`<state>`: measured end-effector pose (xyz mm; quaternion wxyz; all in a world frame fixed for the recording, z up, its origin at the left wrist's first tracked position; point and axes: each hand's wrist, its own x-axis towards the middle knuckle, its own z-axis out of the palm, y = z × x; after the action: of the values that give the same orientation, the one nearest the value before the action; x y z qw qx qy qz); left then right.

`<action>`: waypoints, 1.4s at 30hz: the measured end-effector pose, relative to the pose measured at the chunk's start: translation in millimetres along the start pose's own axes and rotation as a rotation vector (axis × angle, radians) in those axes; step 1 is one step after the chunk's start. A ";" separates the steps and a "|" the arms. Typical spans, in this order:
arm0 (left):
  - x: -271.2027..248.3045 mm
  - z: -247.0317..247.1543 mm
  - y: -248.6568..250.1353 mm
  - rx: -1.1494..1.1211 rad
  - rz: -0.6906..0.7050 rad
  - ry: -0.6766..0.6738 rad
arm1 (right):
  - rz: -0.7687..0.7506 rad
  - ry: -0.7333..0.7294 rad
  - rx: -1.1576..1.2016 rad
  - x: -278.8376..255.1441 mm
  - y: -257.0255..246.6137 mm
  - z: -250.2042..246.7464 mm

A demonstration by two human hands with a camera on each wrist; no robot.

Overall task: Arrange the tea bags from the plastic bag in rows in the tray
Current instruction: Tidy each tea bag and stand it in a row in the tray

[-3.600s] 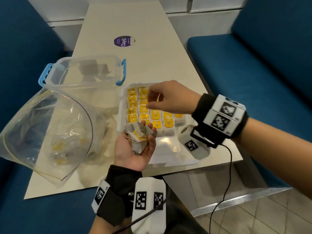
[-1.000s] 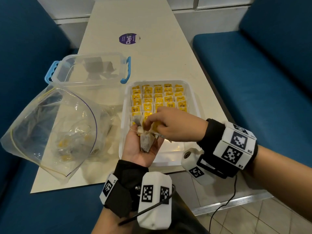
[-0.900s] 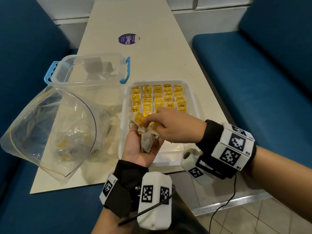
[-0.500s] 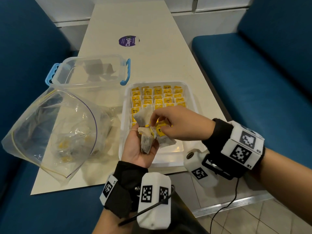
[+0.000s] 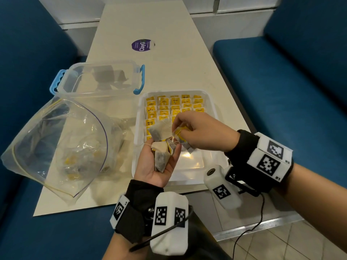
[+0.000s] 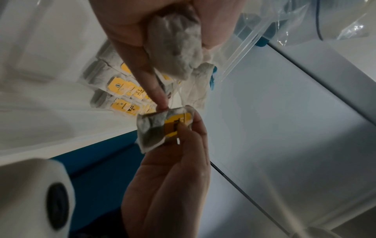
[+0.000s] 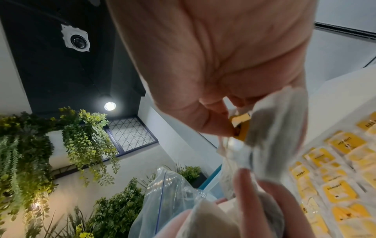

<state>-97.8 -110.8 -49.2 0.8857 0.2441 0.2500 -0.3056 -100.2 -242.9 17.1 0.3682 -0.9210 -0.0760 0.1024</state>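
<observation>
Cupped a small clump of tea bags (image 5: 161,154) in the upturned left hand (image 5: 153,164) over the tray's (image 5: 138,128) near-left edge, close to the unfinished row. Pinched one yellow-tagged tea bag (image 6: 160,128) in the right hand (image 5: 202,132), probably teasing it free of tangled strings. Left the plastic bag (image 5: 56,139) at the table's (image 5: 178,59) left edge.

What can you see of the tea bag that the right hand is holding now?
The tea bag is a small pouch of thin white paper with dark tea showing through and a yellow tag on it. The right hand pinches it at the tag, above the tray, beside the left hand. A thin string runs from it toward the bags in that palm.
</observation>
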 end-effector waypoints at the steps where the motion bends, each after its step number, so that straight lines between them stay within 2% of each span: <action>1: 0.2 -0.4 -0.5 0.004 0.005 -0.003 | 0.008 0.021 0.006 0.4 -0.5 0.7; 8: -1.4 2.2 -4.0 0.009 0.030 -0.011 | 0.125 0.064 0.118 6.4 -2.0 9.0; 11: -2.4 4.2 -4.4 0.024 0.029 -0.004 | 0.134 0.038 0.005 8.3 0.8 13.7; 19: -1.7 -0.6 -3.1 -0.025 -0.013 -0.053 | -0.111 0.127 -0.184 9.7 0.7 15.8; 22: -2.1 0.2 -2.8 -0.027 0.018 -0.045 | -0.147 0.107 -0.388 3.8 -3.5 16.4; 25: -4.4 0.5 -1.6 -0.057 0.027 -0.068 | -0.260 0.147 -0.519 -0.8 -7.9 17.2; 28: -5.1 0.7 -1.7 -0.009 0.035 -0.076 | -0.240 0.060 -0.574 -1.6 -9.1 16.5; 30: -4.4 1.1 -3.9 0.013 0.052 -0.044 | -0.200 -0.020 -0.554 -1.4 -8.1 14.6; 33: -3.6 2.0 -6.0 0.036 0.073 0.011 | -0.198 -0.060 -0.489 -1.6 -7.3 11.2; 38: -3.4 2.6 -3.1 -0.003 0.042 -0.019 | -0.101 -0.091 -0.208 -4.7 -5.2 -1.6; 40: -4.1 3.5 -2.5 -0.019 0.034 -0.026 | -0.090 -0.141 -0.136 -4.6 -4.4 -8.1; 42: -4.1 2.5 -1.6 -0.041 0.012 -0.042 | -0.093 -0.132 -0.101 -4.8 -1.7 -13.2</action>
<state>-101.0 -111.7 -45.2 0.8974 0.2210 0.2360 -0.3004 -101.7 -251.4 28.3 0.3196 -0.9252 -0.1478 0.1415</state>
